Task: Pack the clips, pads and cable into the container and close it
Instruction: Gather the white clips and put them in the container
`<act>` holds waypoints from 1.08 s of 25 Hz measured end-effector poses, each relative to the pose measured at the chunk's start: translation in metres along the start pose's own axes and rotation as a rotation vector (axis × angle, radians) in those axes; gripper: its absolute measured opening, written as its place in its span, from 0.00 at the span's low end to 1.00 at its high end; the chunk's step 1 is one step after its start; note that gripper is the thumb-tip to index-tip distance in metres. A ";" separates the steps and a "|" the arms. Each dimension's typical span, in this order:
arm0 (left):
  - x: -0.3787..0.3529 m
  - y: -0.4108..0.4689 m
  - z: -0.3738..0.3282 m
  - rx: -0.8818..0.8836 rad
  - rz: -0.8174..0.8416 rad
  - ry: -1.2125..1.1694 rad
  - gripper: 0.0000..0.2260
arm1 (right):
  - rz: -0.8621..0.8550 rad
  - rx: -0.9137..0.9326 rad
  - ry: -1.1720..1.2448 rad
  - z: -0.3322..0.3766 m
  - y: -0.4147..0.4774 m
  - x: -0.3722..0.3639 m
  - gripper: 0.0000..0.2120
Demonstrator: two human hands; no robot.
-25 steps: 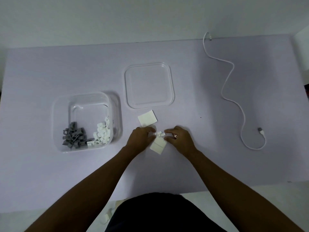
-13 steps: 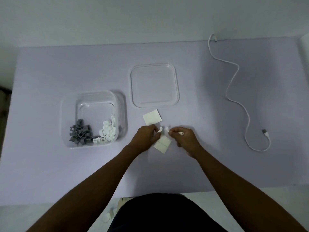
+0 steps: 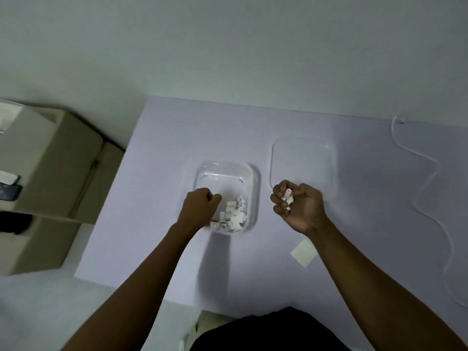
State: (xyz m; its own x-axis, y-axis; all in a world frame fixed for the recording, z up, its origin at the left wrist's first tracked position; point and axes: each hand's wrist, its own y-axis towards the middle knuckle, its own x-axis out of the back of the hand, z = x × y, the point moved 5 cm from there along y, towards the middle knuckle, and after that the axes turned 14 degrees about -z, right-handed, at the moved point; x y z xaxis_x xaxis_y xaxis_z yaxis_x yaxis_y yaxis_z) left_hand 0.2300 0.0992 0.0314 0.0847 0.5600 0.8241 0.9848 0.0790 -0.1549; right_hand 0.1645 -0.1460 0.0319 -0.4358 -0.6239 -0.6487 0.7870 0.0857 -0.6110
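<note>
Cardbd boxes (image 3: 50, 158) L of table (image 3: 157, 173), grey wall (image 3: 228, 46)

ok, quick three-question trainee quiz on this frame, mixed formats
1. True or false: the lid sits closed on the container.
2. Which hand shows white clips in its fingers? A) left hand B) right hand C) neither
3. Fill in: besides the cable, one flat square ___ lies unpacked on the table.

Key: 1 false, the lid lies on the table beside the open container. 2 B. 3 pad.
</note>
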 end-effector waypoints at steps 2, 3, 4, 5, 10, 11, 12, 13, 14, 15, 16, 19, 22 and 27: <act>0.007 0.018 0.018 -0.004 0.034 0.039 0.14 | -0.092 0.016 -0.047 0.002 0.017 -0.022 0.09; 0.004 0.027 0.023 -0.026 0.057 0.055 0.14 | -0.158 0.024 -0.059 0.001 0.025 -0.028 0.11; 0.000 0.037 0.023 -0.072 0.083 0.091 0.13 | -0.226 0.034 -0.070 -0.001 0.034 -0.032 0.14; -0.007 0.045 0.022 -0.118 0.109 0.133 0.13 | -0.288 0.030 -0.087 -0.006 0.039 -0.035 0.15; -0.045 0.097 0.046 -0.050 0.251 0.057 0.11 | -0.483 -0.114 -0.153 -0.055 0.063 -0.049 0.10; -0.053 0.102 0.053 -0.063 0.332 0.072 0.10 | -0.496 -0.144 -0.146 -0.064 0.067 -0.054 0.10; -0.069 0.109 0.063 -0.057 0.460 0.126 0.12 | -0.508 -0.173 -0.135 -0.073 0.072 -0.059 0.10; -0.075 0.116 0.067 -0.157 0.456 0.167 0.15 | -0.511 -0.204 -0.115 -0.082 0.078 -0.065 0.10; -0.073 0.117 0.066 -0.205 0.405 0.214 0.17 | -0.509 -0.231 -0.091 -0.090 0.084 -0.070 0.10; -0.067 0.110 0.064 -0.196 0.453 0.307 0.19 | -0.513 -0.246 -0.072 -0.097 0.090 -0.075 0.10; -0.058 0.101 0.054 -0.304 0.473 0.392 0.21 | -0.534 -0.247 -0.064 -0.103 0.096 -0.078 0.09; -0.051 0.102 0.049 -0.413 0.378 0.381 0.16 | -0.636 -0.204 -0.064 -0.114 0.112 -0.076 0.08; -0.027 0.104 0.037 -0.460 0.291 0.236 0.10 | -0.723 -0.174 -0.077 -0.116 0.119 -0.067 0.06; 0.035 0.114 0.038 -0.417 -0.100 -0.036 0.11 | -0.776 -0.163 -0.184 -0.122 0.136 -0.070 0.07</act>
State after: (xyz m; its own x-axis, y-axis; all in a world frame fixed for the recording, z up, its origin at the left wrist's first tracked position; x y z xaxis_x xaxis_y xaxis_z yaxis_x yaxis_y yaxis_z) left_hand 0.3394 0.1587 0.0220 -0.0126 0.5953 0.8034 0.9655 -0.2019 0.1647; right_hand 0.2487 0.0041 -0.0605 -0.7409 -0.6687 0.0629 0.2107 -0.3203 -0.9236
